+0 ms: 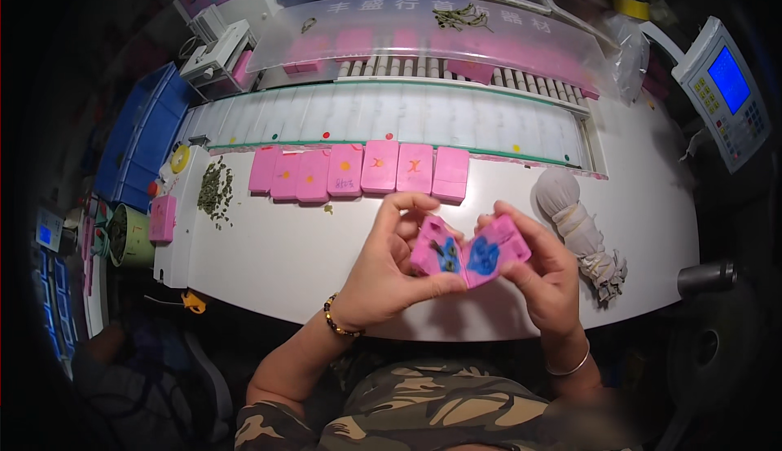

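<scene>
Spread like a book between my hands is a pink rubber mold [515,245], its two halves meeting at the lower fold. Both inner faces are blue in the middle, and small dark green pieces sit in the left half. My left hand [399,247] grips the left half, with the thumb along its lower edge. The right half is pinched between the thumb and fingers of my right hand [547,276]. Just beyond them, several closed pink molds [346,170] stand side by side in a row, some with orange or red marks.
Small dark green pieces [216,194] lie scattered at the left. A bundled whitish cloth [574,223] rests at the right, below a control panel [725,80] with a blue screen. Behind the mold row are a long glass-edged panel [391,113] and a roller track [391,68].
</scene>
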